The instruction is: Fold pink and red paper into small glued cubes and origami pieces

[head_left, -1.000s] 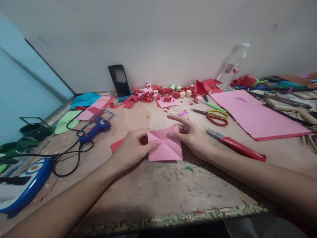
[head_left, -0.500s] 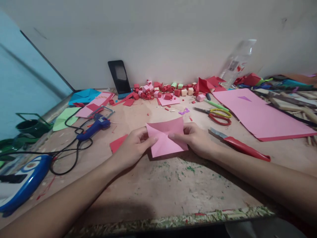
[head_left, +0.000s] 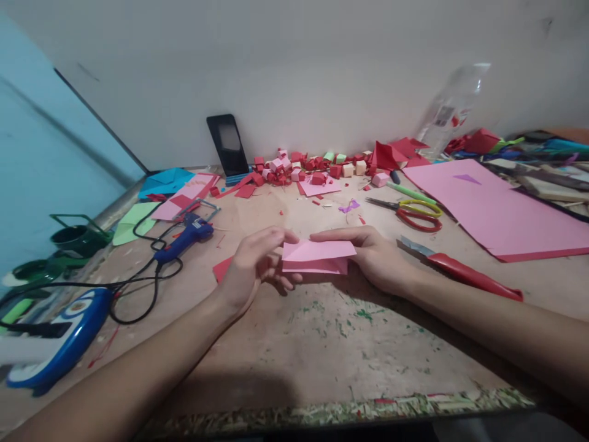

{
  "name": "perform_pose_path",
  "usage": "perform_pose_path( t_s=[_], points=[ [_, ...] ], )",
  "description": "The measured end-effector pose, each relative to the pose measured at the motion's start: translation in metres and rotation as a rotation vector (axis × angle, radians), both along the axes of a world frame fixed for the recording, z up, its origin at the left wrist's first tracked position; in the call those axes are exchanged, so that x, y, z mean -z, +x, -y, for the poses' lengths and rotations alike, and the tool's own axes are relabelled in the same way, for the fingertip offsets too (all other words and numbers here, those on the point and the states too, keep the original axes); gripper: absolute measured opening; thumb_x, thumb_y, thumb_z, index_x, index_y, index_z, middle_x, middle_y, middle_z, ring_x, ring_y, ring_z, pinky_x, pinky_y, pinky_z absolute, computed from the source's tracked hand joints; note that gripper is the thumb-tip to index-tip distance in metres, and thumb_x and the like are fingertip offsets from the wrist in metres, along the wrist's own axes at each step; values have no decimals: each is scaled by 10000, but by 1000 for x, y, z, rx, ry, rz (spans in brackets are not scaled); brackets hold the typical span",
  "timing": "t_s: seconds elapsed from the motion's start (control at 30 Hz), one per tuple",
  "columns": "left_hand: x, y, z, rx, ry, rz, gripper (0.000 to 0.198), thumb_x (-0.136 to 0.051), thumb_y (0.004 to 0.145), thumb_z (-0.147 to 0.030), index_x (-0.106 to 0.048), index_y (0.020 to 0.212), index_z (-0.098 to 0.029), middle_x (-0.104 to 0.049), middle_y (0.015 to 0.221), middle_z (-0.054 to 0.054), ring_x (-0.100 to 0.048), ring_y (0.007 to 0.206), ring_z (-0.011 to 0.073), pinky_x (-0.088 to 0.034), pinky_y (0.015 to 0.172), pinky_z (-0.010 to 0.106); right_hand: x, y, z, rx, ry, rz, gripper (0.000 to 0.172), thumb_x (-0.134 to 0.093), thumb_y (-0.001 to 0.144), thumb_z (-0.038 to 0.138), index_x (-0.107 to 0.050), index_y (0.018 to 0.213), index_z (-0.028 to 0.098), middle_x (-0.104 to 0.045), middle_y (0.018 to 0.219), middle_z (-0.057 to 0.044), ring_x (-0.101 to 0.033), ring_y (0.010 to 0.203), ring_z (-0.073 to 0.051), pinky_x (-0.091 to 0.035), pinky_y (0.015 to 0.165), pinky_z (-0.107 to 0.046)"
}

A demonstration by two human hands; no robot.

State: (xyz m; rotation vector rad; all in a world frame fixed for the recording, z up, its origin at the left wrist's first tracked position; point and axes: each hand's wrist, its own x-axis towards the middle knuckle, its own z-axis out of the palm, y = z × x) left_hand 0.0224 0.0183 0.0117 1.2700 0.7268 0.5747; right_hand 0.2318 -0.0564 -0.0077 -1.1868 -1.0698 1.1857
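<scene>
A small pink sheet of paper [head_left: 317, 256], bent over on itself with its two layers slightly apart, is held just above the tabletop in front of me. My left hand [head_left: 257, 261] pinches its left end, thumb at the top edge and fingers curled below. At the other end my right hand [head_left: 380, 255] grips the paper, its index finger lying along the upper edge. A red paper piece [head_left: 222, 269] lies partly hidden behind my left hand.
Left are a blue glue gun [head_left: 184, 238] with its looped cord and a blue-and-white object [head_left: 78, 337]. Right lie scissors [head_left: 409, 212], a red-handled knife [head_left: 473, 276] and large pink sheets [head_left: 501, 212]. Small paper cubes [head_left: 317, 164] and a phone [head_left: 227, 144] stand along the wall.
The pink paper was opened out with creases showing; now it is bent into a narrow, double-layered strip. Both thumbs have shifted from its face to its edge. The view has turned slightly left.
</scene>
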Motion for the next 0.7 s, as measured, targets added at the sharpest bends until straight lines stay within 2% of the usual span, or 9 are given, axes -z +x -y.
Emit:
perform_pose_path(
  t_s=[0.13, 0.2, 0.3, 0.4, 0.5, 0.6, 0.7],
  points=[
    [4, 3, 0, -129, 150, -71, 406, -766, 795, -303, -645, 1163, -183, -664, 703, -6, -576, 482, 103, -441, 430, 182, -6, 2, 4, -73, 47, 121, 336, -732, 758, 201, -852, 1062, 278, -782, 1188, -54, -701, 1039, -278, -562, 858, -393],
    [2, 4, 1, -175, 232, -44, 481, -752, 795, -247, -640, 1260, -195, -678, 848, 9, -599, 562, 99, -441, 456, 178, -7, 3, 4, -89, 58, 70, 338, -731, 819, 278, -825, 1144, 268, -760, 1245, -74, -702, 1032, -273, -572, 854, -401],
    [-3, 4, 5, -116, 306, -5, 564, -751, 805, -213, -609, 1351, -204, -685, 915, 20, -651, 730, 138, -498, 573, 199, -7, -1, 6, -79, 44, -34, 385, -746, 882, 470, -793, 1184, 235, -762, 1191, -100, -707, 950, -227, -576, 796, -355],
    [-5, 3, 14, -67, 383, 11, 506, -742, 839, -218, -628, 1331, -200, -690, 866, 15, -643, 757, 148, -503, 625, 218, -9, -9, 10, -144, -7, 8, 430, -788, 837, 560, -812, 1028, 175, -752, 888, -77, -648, 733, -169, -515, 649, -284],
    [-5, 3, 21, -59, 424, 61, 454, -741, 854, -240, -650, 1297, -210, -710, 927, 33, -672, 831, 168, -527, 699, 243, -7, -18, 15, -155, -36, 64, 379, -843, 786, 534, -785, 838, 163, -705, 772, -45, -575, 636, -139, -442, 574, -261],
    [-2, 4, 22, -74, 395, 87, 466, -781, 816, -254, -645, 1260, -205, -717, 986, 46, -690, 913, 187, -546, 781, 264, -3, -20, 18, -100, -44, 45, 385, -829, 796, 536, -754, 760, 161, -664, 701, -28, -529, 588, -126, -393, 529, -253],
    [3, 6, 17, -49, 314, 43, 333, -775, 831, -330, -654, 1103, -181, -686, 836, 9, -641, 709, 133, -506, 634, 229, 0, -19, 17, -48, -33, 48, 388, -831, 789, 537, -761, 753, 156, -656, 695, -30, -520, 587, -125, -390, 525, -254]
  ],
)
